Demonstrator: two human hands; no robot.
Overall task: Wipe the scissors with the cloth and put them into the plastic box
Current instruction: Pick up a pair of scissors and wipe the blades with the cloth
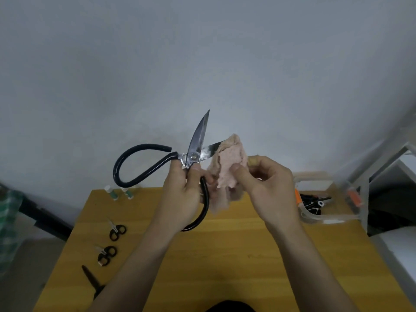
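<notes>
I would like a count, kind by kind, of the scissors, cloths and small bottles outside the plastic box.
Large black-handled steel scissors, held by the left hand: 1
Small black scissors on the wooden table: 3
Pink cloth, pinched by the right hand: 1
Small green-banded bottles: 2
Total: 7

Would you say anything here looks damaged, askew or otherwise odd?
Nothing looks damaged. One dark tool at the table's near-left edge overhangs it. The left hand holds the big scissors open while the right hand wipes one blade with the cloth.
</notes>
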